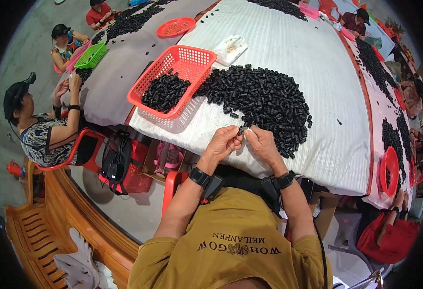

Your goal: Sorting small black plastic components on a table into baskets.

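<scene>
Both my hands meet at the table's near edge, in front of a big pile of small black cylindrical pieces [264, 91]. Between my fingertips is one small black piece [241, 130], pinched by my left hand [224, 141] on one side. My right hand [263, 145] is closed in a pinch against the same piece, and something small and pale shows at its fingertips, too small to name. Left of the pile stands a red plastic basket [198, 65], partly filled with more black pieces [165, 94].
The table has a white cloth [336, 144]. A white packet [230, 49] and a red tray [175, 27] lie beyond the basket. At the left sits a person [43, 125] with raised hands, near a green basket [91, 55]. A red bowl [388, 171] stands at the right.
</scene>
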### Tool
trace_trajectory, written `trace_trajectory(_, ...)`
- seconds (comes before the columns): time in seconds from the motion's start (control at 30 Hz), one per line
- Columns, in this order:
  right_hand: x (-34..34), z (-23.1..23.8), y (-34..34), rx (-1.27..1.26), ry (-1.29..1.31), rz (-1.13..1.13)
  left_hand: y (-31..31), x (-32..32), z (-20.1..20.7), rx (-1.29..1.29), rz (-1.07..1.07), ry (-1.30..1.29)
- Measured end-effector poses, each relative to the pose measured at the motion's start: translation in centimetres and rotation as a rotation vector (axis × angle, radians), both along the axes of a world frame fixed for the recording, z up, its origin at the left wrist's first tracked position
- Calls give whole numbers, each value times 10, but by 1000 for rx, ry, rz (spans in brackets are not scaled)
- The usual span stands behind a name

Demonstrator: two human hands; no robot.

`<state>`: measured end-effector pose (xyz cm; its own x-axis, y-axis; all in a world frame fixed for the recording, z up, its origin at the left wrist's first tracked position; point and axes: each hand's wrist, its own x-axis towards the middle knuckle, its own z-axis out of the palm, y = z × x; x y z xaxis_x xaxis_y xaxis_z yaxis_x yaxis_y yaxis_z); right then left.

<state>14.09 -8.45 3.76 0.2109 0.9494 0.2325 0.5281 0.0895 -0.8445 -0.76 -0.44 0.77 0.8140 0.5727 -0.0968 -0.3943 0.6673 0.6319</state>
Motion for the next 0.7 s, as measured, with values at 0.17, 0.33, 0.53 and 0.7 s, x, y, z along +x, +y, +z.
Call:
trace_trajectory(0.17, 1, 0, 0, -14, -20, 3, 1, 0, -1, -1, -11, 0)
trace_trajectory(0.33, -1, 3, 0, -47, -46, 39, 2, 1, 0, 47, -14, 60)
trace_trajectory(0.53, 0, -5, 1, 36, 63, -15, 2, 2, 1, 7, -17, 10)
trace_trajectory(0.7, 3, -10, 2, 11, 120, -16, 2, -1, -2, -40, -27, -50)
